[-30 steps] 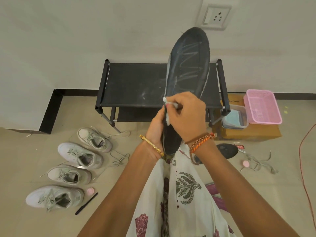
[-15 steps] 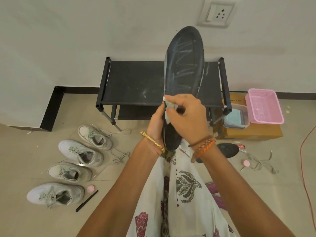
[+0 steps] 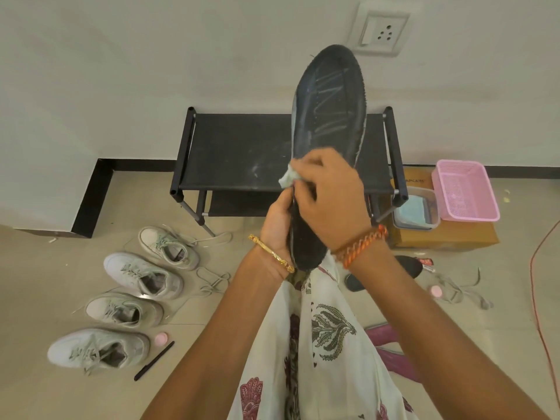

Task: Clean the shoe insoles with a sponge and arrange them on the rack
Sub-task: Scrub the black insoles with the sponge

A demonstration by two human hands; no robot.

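I saw the black insole [image 3: 328,116], streaked with pale wet marks, upright at twelve o'clock before the rack [image 3: 242,153]; my left hand [image 3: 277,221] gripped its heel; my right hand [image 3: 330,195] pinched the sponge [image 3: 288,176] against it.

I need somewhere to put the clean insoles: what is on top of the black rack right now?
The rack's top shelf shows only pale dusty smudges. The raised insole and both hands cover its right part, so that stretch cannot be checked.
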